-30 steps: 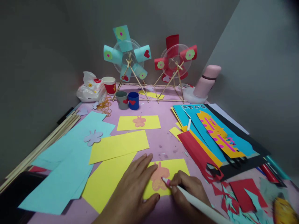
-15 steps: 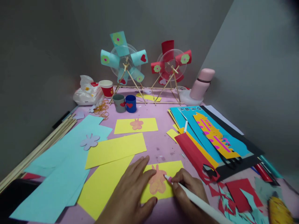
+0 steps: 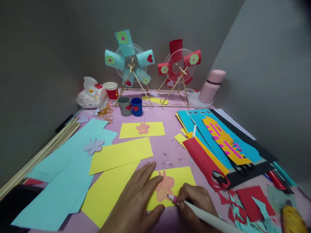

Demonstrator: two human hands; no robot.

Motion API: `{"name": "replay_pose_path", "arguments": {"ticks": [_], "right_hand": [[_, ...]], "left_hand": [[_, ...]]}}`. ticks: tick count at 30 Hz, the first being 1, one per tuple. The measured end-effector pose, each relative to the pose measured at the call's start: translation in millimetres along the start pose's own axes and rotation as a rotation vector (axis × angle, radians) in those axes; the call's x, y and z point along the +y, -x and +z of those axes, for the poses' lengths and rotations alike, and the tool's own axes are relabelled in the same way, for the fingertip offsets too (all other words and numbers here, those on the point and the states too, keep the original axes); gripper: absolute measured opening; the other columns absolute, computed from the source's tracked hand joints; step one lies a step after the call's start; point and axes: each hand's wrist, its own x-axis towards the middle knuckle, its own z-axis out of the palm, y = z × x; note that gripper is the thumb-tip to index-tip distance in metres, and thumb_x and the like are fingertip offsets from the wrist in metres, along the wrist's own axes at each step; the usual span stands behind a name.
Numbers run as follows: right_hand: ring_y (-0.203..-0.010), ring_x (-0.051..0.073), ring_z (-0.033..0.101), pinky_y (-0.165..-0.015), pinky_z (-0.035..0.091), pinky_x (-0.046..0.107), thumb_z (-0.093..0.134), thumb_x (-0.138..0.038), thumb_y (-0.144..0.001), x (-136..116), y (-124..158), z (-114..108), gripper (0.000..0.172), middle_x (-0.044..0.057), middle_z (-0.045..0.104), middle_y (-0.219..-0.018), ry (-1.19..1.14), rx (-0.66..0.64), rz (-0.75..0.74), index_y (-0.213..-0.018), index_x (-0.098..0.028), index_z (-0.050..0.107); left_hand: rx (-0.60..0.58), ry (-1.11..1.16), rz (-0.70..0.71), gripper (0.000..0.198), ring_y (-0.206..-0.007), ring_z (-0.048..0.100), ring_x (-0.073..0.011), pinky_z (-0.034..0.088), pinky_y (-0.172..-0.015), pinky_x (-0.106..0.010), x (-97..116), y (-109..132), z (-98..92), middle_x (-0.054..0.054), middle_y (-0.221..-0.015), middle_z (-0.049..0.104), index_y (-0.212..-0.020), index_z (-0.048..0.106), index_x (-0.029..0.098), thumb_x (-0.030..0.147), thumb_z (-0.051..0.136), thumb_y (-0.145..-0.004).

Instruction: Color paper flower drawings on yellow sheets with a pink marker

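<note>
My right hand (image 3: 198, 202) grips a white marker (image 3: 206, 216) with a pink tip. The tip touches the lower part of a pink butterfly drawing (image 3: 165, 186) on a small yellow card (image 3: 186, 176). Spread flat, my left hand (image 3: 137, 197) presses on the card's left side, fingers apart. Beyond lies another yellow card (image 3: 156, 128) with a finished-looking pink butterfly. Larger yellow sheets (image 3: 121, 155) rest to the left of the card, and a grey butterfly cutout (image 3: 94, 147) lies partly on pale blue paper (image 3: 60, 181).
Two paper wheels, one blue (image 3: 131, 61) and one red (image 3: 179, 61), stand on stick frames at the back. Two small paper cups (image 3: 136, 107) sit before them. A pink bottle (image 3: 212, 86), coloured papers (image 3: 225, 139) and red scraps (image 3: 255, 202) occupy the right; wooden sticks (image 3: 46, 149) the left.
The marker tip has moved down and slightly left, from the butterfly's right upper wing to its lower wing. More of the upper right wing is coloured pink. My left hand stays in place.
</note>
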Motion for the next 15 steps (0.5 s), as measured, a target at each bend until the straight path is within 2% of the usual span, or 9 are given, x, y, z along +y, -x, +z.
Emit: {"name": "replay_pose_path", "arguments": {"ticks": [4,9,15], "right_hand": [[-0.038,0.008,0.045,-0.042,0.030,0.018,0.044,-0.018,-0.072,-1.7,-1.9,1.6,0.009,-0.006,0.050,-0.048,-0.011,0.020,-0.032,-0.065,-0.022,0.048],[-0.038,0.008,0.047,-0.042,0.030,0.018,0.044,-0.017,-0.073,-2.3,-1.8,1.3,0.011,-0.006,0.049,-0.047,-0.002,-0.034,-0.027,-0.063,-0.021,0.047],[-0.038,0.008,0.046,-0.042,0.030,0.018,0.042,-0.018,-0.073,2.2,1.5,2.3,0.011,-0.006,0.050,-0.048,0.023,-0.025,-0.032,-0.064,-0.022,0.046]], "left_hand": [[0.008,-0.002,0.013,0.049,-0.131,0.035,-0.0319,0.042,-0.097,-0.052,-0.7,0.2,0.9,-0.008,-0.146,0.034,-0.126,0.049,0.026,0.030,0.062,-0.078],[-0.017,0.006,0.018,0.051,-0.132,0.031,-0.0313,0.041,-0.097,-0.054,-2.1,1.0,1.8,-0.008,-0.147,0.032,-0.129,0.045,0.027,0.031,0.060,-0.080],[-0.017,0.012,0.008,0.050,-0.132,0.033,-0.0307,0.041,-0.098,-0.053,-1.1,0.0,1.7,-0.008,-0.146,0.034,-0.128,0.047,0.027,0.031,0.061,-0.080]]}}
